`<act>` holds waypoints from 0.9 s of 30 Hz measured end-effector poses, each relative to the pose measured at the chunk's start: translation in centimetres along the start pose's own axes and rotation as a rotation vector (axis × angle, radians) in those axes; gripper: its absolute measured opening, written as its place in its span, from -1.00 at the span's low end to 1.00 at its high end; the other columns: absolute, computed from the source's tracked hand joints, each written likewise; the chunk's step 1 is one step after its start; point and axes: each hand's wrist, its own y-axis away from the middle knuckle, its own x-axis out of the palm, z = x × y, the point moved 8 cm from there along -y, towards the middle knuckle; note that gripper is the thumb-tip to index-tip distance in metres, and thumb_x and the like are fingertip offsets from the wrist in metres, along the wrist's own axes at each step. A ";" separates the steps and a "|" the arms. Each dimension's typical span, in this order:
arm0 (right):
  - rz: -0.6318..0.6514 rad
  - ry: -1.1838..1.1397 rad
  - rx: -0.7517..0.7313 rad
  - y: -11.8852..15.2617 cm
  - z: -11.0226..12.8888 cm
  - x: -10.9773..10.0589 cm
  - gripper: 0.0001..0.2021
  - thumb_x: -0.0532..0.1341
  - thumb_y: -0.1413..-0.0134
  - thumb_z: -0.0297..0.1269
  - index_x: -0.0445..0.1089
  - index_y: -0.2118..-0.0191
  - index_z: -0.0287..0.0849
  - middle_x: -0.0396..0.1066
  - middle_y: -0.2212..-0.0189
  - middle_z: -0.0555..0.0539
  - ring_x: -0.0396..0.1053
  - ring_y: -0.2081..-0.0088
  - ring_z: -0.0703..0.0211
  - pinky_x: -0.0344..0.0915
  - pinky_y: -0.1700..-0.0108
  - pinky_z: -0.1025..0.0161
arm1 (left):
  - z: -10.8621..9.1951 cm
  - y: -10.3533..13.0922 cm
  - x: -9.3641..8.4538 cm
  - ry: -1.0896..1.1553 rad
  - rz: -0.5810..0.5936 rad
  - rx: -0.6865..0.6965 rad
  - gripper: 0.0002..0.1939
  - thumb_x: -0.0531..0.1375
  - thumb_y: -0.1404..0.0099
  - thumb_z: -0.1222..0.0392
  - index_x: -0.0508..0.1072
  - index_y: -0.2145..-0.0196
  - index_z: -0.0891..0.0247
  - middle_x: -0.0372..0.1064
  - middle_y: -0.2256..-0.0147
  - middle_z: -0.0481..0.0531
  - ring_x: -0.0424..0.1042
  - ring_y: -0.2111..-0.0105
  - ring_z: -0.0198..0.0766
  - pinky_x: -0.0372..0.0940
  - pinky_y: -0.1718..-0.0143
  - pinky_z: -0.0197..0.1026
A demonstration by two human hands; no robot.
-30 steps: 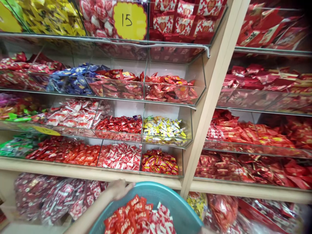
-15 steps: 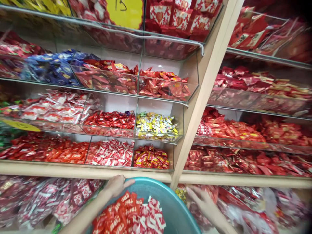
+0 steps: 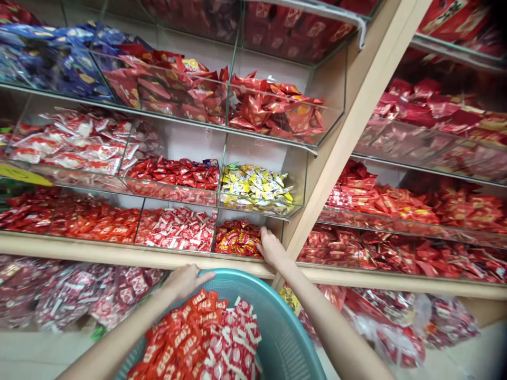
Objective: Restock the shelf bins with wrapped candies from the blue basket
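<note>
My left hand [image 3: 185,279] grips the far rim of a teal plastic basket [image 3: 277,327] held below the shelves. Red and red-and-white wrapped candies [image 3: 202,338] lie heaped in the basket. My right hand [image 3: 270,247] reaches into the lowest right-hand clear bin, its fingers down among small red-and-yellow wrapped candies [image 3: 235,238]. Whether those fingers have closed on any candy is hidden.
Clear acrylic bins on tan wooden shelves [image 3: 119,253] hold wrapped sweets: yellow ones [image 3: 255,187], red-and-white ones [image 3: 178,229], blue ones [image 3: 47,58]. A slanted wooden upright [image 3: 348,137] divides two shelf bays. Big clear bags of candy [image 3: 380,322] lie on the floor underneath.
My right hand has risen from the floor bags beside the basket into the red-and-yellow candy bin. The view has tilted down and closer. My left hand stays on the rim.
</note>
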 end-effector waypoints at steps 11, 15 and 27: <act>-0.002 0.133 0.032 0.3 -0.1 1.4 -0.66 -0.04 -0.16 -0.55 0.08 -0.06 -0.34 0.36 0.15 -0.31 0.38 0.13 0.02 0.29 0.22 0.26 | -0.5 0.0 0.2 0.051 0.003 0.020 -0.38 -0.04 -0.13 -0.35 0.53 0.27 0.21 0.53 0.24 0.18 0.46 0.17 -0.01 0.22 0.19 -0.21; -0.016 0.152 0.035 0.5 0.1 1.2 -0.70 -0.05 -0.18 -0.54 0.09 -0.03 -0.30 0.36 0.18 -0.30 0.39 0.14 0.03 0.29 0.23 0.25 | -0.7 0.1 0.0 0.004 -0.005 -0.006 -0.34 -0.07 -0.12 -0.38 0.52 0.32 0.23 0.53 0.28 0.23 0.47 0.19 0.03 0.23 0.21 -0.18; 0.146 -0.432 -0.158 12.3 1.3 -1.6 -0.71 0.12 -0.11 -0.31 0.15 0.03 -0.08 0.39 0.17 -0.05 0.39 0.24 0.16 0.23 0.27 0.32 | -1.7 0.5 -0.7 -0.055 -0.009 -0.002 -0.31 -0.13 -0.14 -0.38 0.51 0.40 0.25 0.53 0.33 0.24 0.48 0.25 0.04 0.24 0.27 -0.16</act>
